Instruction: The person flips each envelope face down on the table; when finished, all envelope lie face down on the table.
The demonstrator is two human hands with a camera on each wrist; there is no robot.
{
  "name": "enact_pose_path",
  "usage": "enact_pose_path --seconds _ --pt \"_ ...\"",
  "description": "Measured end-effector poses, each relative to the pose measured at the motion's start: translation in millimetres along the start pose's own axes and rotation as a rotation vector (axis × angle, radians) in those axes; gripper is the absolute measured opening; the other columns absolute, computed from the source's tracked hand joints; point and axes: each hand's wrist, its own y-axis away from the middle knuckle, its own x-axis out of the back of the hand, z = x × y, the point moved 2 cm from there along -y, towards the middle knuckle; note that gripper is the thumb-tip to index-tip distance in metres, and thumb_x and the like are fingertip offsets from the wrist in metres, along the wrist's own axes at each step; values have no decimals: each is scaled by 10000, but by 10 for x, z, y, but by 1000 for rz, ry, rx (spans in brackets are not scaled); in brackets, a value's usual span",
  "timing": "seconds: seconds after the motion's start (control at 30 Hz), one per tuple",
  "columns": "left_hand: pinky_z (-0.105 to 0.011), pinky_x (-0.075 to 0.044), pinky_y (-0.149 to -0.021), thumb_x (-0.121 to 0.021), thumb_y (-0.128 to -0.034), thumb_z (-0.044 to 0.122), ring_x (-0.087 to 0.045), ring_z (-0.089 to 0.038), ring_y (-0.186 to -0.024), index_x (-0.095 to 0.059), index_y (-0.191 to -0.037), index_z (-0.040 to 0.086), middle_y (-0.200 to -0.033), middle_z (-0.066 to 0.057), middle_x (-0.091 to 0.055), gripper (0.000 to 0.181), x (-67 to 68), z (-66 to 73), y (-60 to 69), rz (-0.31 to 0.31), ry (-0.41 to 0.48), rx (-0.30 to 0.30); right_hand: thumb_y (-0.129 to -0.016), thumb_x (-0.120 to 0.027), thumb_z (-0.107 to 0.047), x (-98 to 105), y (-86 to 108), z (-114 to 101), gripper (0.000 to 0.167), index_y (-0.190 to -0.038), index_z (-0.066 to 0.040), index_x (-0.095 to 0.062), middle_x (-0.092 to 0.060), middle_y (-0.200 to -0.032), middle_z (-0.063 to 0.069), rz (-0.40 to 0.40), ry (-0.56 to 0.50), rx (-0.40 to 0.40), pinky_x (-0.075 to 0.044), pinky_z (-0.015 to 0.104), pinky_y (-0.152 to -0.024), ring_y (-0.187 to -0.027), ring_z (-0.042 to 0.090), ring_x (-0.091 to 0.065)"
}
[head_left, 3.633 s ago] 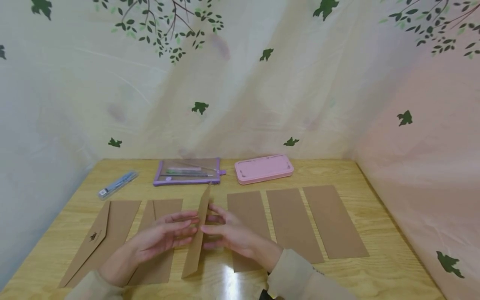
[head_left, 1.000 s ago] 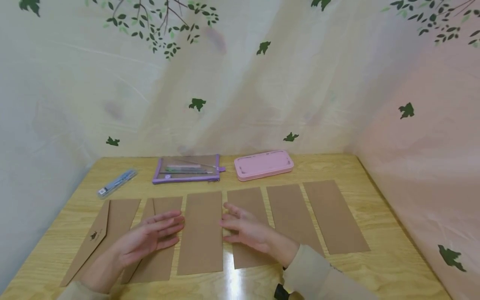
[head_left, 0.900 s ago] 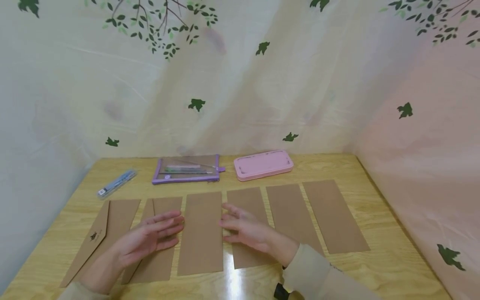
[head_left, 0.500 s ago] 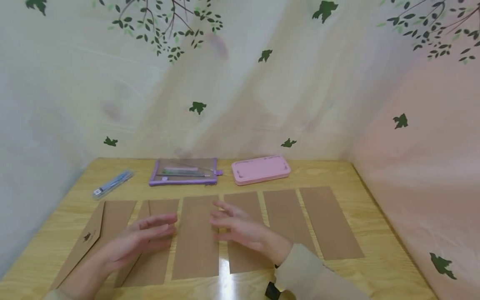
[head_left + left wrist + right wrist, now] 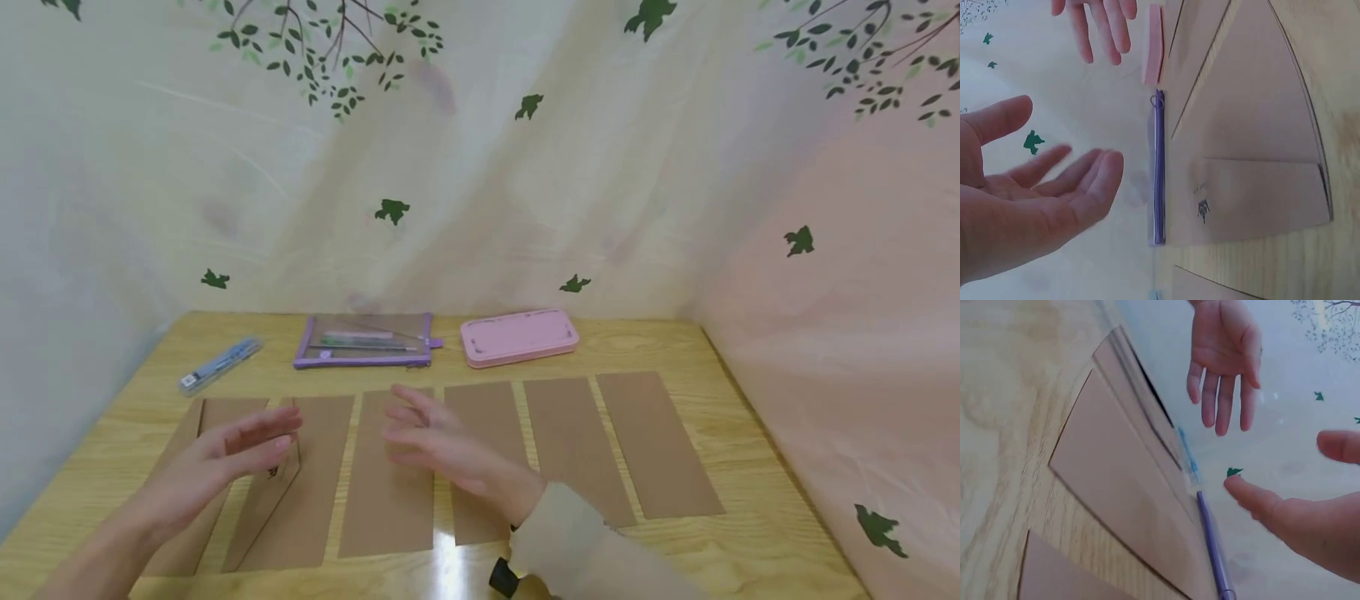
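Note:
My left hand [image 5: 217,467] hovers over the two leftmost brown envelopes, its fingers fairly straight and holding nothing. The second envelope [image 5: 315,483] lies flap side up with a small dark print, partly covered by that hand. The leftmost envelope [image 5: 180,546] is also partly hidden. My right hand [image 5: 450,450] is above the third envelope [image 5: 390,508], fingers loosely spread and grasping nothing. That envelope shows a plain side. In the left wrist view, the flap and print of an envelope [image 5: 1247,194] show below the relaxed left hand [image 5: 1041,181].
Three more plain brown envelopes lie to the right, the last one [image 5: 660,446] farthest out. Along the back are a clear blue pen pack [image 5: 220,367], a purple-edged mesh pouch [image 5: 363,340] with pens and a pink case [image 5: 519,337]. A leaf-patterned curtain [image 5: 480,183] surrounds the table.
Earlier, both hands held the third envelope on edge; it now lies flat. Since then both hands have moved left, the left hand farther, and the print on the second envelope has come into view.

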Motion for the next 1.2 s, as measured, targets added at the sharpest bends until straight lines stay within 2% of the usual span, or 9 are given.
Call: enact_pose_path --seconds 0.13,0.5,0.63,0.67,0.73,0.87,0.93,1.03,1.2 --pt "-761 -267 -1050 -526 -1073 293 -324 -356 -1440 -195 -1616 63 -1614 -232 -277 675 25 -53 -9 37 -12 31 -995 -635 -109 -37 -139 71 779 -1628 -122 -181 -269 -1620 223 7 17 23 -460 415 -1084 -1404 390 -413" --pt "-747 -249 -1085 -549 -1061 320 -246 -526 -1436 -186 -1600 1 -1592 -331 -233 724 136 -295 -49 88 -61 70 -982 -614 -54 -268 -456 338 773 -1607 -10 -161 -264 -1581 323 4 -26 -46 -425 464 -1109 -1377 366 -452" --pt "-640 -360 -1090 -536 -1066 339 -384 -503 -1376 -257 -1580 -6 -1554 -329 -321 679 219 -408 -56 93 -111 69 -982 -621 -72 -336 -503 392 782 -1597 26 -148 -214 -1601 318 2 -16 -84 -418 460 -1113 -1384 353 -445" --pt "-583 -407 -1076 -534 -1067 342 -416 -492 -1357 -276 -1573 -7 -1544 -325 -345 667 239 -432 -55 93 -118 70 -982 -621 -74 -344 -511 403 794 -1597 32 -129 -362 -1529 297 4 -22 -101 -421 461 -1109 -1301 311 -528" --pt "-440 -477 -1019 -529 -1068 343 -453 -462 -1335 -297 -1563 -13 -1531 -320 -372 652 277 -476 -57 88 -121 76 -982 -622 -75 -352 -522 413 828 -1594 51 -77 -597 -1213 184 8 -46 -132 -419 473 -1110 -1054 184 -615" --pt "-248 -501 -933 -538 -1068 304 -507 -322 -1302 -295 -1551 -48 -1526 -338 -361 645 330 -548 -66 87 -56 79 -989 -603 -59 -350 -520 393 856 -1582 73 0 -443 -772 5 21 -128 -174 -377 524 -1131 -751 113 -454" --pt "-230 -525 -921 -538 -1069 273 -552 -182 -1242 -280 -1545 -73 -1521 -362 -344 642 342 -573 -68 89 -7 71 -995 -588 -49 -355 -505 378 848 -1573 88 18 -601 -1067 177 18 -164 -179 -327 560 -1150 -1044 246 -594" --pt "-252 -548 -923 -528 -1074 227 -569 -3 -1132 -252 -1534 -112 -1514 -398 -309 634 346 -590 -69 89 57 58 -998 -579 -47 -368 -483 374 837 -1562 110 21 -278 -1532 391 15 -191 -189 -273 596 -1159 -1444 483 -285" --pt "-275 -556 -925 -571 -1056 262 -552 65 -1092 -308 -1526 -88 -1541 -349 -313 642 307 -574 -77 107 65 102 -1003 -567 -51 -396 -476 407 821 -1557 120 13 -198 -1575 379 9 -199 -191 -256 619 -1155 -1464 494 -200"
